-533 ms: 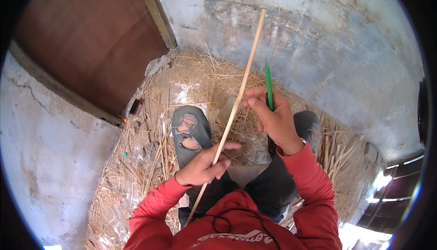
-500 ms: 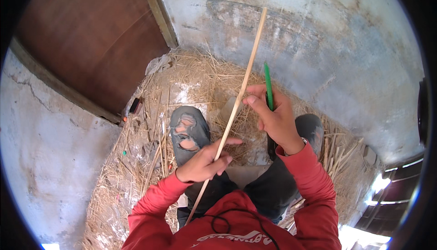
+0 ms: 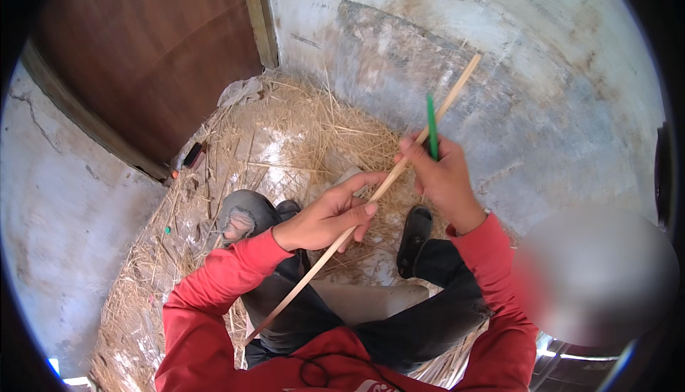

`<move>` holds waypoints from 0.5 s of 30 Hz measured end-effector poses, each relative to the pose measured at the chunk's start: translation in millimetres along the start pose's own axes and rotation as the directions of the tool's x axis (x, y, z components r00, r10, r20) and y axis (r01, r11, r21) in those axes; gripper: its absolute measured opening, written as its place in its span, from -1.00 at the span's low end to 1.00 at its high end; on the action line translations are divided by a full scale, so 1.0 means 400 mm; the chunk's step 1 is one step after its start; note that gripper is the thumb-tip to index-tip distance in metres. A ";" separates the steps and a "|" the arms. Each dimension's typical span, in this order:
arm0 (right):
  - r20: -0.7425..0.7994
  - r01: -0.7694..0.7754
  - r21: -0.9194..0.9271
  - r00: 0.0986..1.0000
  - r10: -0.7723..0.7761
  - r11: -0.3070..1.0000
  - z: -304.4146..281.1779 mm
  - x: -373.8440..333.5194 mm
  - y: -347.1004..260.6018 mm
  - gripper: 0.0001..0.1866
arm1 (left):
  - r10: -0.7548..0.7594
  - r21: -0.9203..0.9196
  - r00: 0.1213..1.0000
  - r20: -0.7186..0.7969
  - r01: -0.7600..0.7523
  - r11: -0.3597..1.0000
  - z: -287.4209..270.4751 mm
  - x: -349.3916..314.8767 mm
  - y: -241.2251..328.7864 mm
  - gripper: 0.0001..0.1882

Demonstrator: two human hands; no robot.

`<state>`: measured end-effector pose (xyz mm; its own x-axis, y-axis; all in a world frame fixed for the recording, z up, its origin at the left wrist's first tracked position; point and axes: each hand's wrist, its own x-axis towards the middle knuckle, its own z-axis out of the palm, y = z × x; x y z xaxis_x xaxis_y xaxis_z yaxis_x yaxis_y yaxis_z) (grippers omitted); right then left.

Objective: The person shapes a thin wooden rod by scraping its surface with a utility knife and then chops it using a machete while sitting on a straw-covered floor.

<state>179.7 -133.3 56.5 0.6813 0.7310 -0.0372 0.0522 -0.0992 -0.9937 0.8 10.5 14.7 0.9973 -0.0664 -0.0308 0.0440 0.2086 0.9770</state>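
A long, thin wooden strip (image 3: 312,272) slants from my lap up to the right. My left hand (image 3: 328,215) grips it near its middle between thumb and fingers, with the index finger stretched along it. Further up, my right hand (image 3: 446,178) closes on the strip with thumb and fingertips. The same hand holds a slim green tool (image 3: 432,124) that points upward and crosses the strip. Its lower part is hidden in the palm, so I cannot tell its exact kind.
Straw (image 3: 285,117) and loose stalks litter the floor. My bent legs in dark torn trousers frame the space below my hands, beside a dark shoe (image 3: 414,238). A stained wall (image 3: 514,107) rises ahead; a brown door (image 3: 150,57) stands left. A blurred grey patch covers the lower right.
The strip has tilted further right and its upper end has dropped. My right hand has come onto it with the green tool. My left hand has moved up and my knees have spread.
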 end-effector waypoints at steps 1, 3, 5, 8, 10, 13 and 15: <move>0.013 0.134 -0.160 0.991 -0.134 0.978 -0.002 0.001 0.033 -0.72 | 0.020 0.039 1.000 -0.023 -0.019 0.999 -0.001 0.019 -0.026 -0.44; 0.096 0.381 -0.427 0.921 -0.379 0.820 0.009 0.010 0.095 -0.71 | 0.032 0.024 0.997 -0.066 -0.030 0.999 -0.030 0.052 -0.098 -0.49; 0.170 0.332 -0.470 0.943 -0.285 0.818 0.001 0.009 0.071 -0.68 | 0.024 0.008 0.990 -0.140 -0.023 1.000 -0.056 0.060 -0.129 -0.54; 0.285 0.348 -0.563 0.933 -0.219 0.750 -0.033 0.020 0.088 -0.66 | 0.007 -0.025 0.962 -0.271 -0.015 1.000 -0.065 0.066 -0.122 -0.60; 0.334 0.390 -0.591 0.915 -0.226 0.706 -0.033 0.019 0.098 -0.66 | -0.003 -0.043 0.942 -0.337 -0.012 0.999 -0.067 0.077 -0.119 -0.63; 0.372 0.422 -0.598 0.899 -0.230 0.681 -0.011 0.000 0.115 -0.66 | -0.048 -0.279 0.935 -0.352 -0.056 0.959 -0.077 0.084 -0.146 -0.64; 0.384 0.417 -0.617 0.900 -0.207 0.668 0.010 -0.011 0.126 -0.67 | -0.032 -0.208 0.941 -0.337 -0.041 0.977 -0.076 0.077 -0.119 -0.64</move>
<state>176.4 -139.1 6.1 0.3218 0.9377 0.1312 0.7691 -0.1780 -0.6138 31.0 28.0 -39.1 0.9567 0.2596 -0.1317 0.0144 0.4095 0.9122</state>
